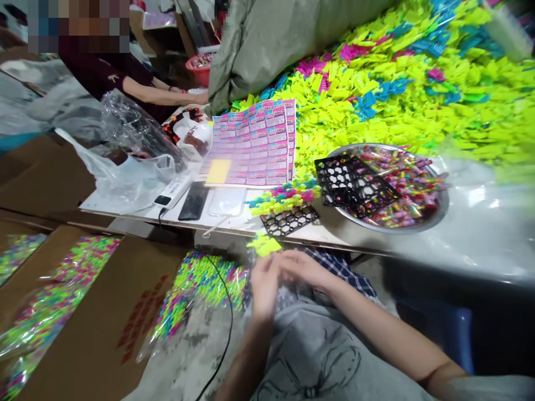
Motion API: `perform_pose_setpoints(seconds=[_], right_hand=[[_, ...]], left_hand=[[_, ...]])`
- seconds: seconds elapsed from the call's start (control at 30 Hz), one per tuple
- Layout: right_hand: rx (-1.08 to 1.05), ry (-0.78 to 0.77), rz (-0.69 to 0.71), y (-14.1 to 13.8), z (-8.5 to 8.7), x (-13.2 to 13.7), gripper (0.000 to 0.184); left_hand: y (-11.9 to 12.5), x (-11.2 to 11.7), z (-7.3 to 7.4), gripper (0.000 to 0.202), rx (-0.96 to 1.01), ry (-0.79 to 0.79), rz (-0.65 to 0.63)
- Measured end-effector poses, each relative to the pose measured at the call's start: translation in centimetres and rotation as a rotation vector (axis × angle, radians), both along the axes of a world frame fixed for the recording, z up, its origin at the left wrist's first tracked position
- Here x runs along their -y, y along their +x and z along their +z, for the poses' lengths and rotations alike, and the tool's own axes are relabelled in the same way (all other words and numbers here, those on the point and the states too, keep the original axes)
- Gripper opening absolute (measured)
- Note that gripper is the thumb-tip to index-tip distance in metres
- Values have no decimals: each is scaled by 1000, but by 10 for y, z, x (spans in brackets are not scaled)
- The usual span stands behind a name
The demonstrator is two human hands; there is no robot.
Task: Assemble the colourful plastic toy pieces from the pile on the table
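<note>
Yellow plastic piece: in the head view it sits just below the near edge of the table, above the person's lap, pinched at the fingertips of the left hand. The right hand is drawn in against the left, fingers touching at the piece. Motion blur hides whether the right hand grips it too.

On the table just beyond the hands lies a black grid rack with a row of coloured pieces across its far side, and the rest of its cells look bare. To the right, a metal bowl holds wrapped sweets and more black grids. A pink sticker sheet lies further back.

As for progress, clear bags of bright pieces fill the cardboard boxes on the left, which looks like finished work. The large loose heap of neon pieces behind the bowl suggests much is left. Across the table, another person's arm rests near a plastic bag.
</note>
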State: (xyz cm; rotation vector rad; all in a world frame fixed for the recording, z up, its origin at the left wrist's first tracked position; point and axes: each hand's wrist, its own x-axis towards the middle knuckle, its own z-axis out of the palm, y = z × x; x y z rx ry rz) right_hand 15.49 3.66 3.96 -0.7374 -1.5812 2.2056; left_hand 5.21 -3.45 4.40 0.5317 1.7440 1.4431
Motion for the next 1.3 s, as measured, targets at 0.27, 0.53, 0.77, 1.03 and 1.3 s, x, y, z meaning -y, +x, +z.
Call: perform_pose_setpoints(seconds=[0.27,0.53,0.77,1.03,1.3], right_hand=[[310,1028,-378,25,-24,-75,21],[268,1067,-370,31,-39,-88,23],[244,1027,-377,32,-40,-89,23],[223,991,-409,33,-39,-89,23],[217,976,-399,33,-42,-91,22]], left_hand=[[-38,-65,-20,25,-549,106,125],[-35,-88,-42,26,-701,7,123],[-29,-88,-48,28,-778,-72,153],[-32,-87,-48,22,-930,-91,52],[-29,-94,-44,25,-1121,-58,-40]])
